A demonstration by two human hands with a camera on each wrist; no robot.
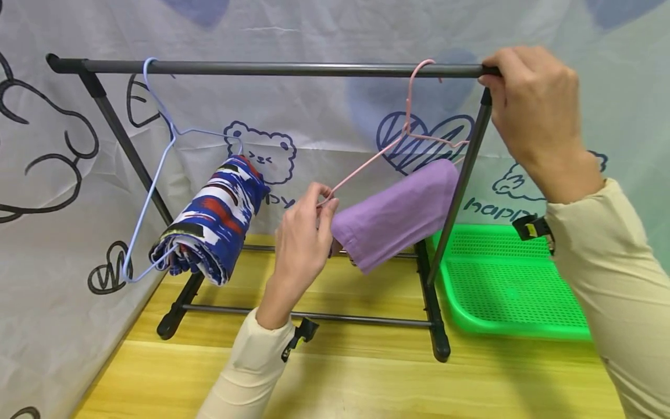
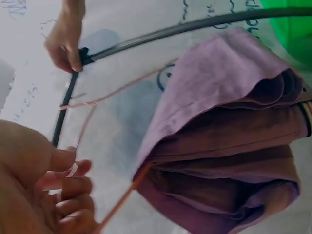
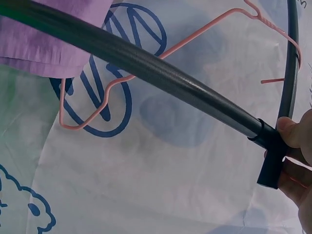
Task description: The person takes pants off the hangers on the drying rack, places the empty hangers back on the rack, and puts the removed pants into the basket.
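My left hand (image 1: 303, 233) pinches the lower left corner of a pink wire hanger (image 1: 369, 162), whose hook sits over the rack's top bar. Folded purple cloth (image 1: 398, 212), apparently a garment, hangs over the hanger's lower wire, just right of those fingers. In the left wrist view its layers (image 2: 229, 136) show from the side. My right hand (image 1: 539, 110) grips the right end of the black rack's top bar (image 1: 282, 68), at the corner joint (image 3: 273, 151). The hanger's far shoulder (image 3: 105, 97) shows beside the slanting post in the right wrist view.
A blue hanger (image 1: 157, 174) holds a folded blue, red and white patterned garment (image 1: 214, 218) at the rack's left. Right of the rack lies a green plastic basket (image 1: 518, 291). The rack's feet (image 1: 441, 348) stand on a wood-grain table (image 1: 366, 384), before a printed white backdrop (image 1: 314, 116).
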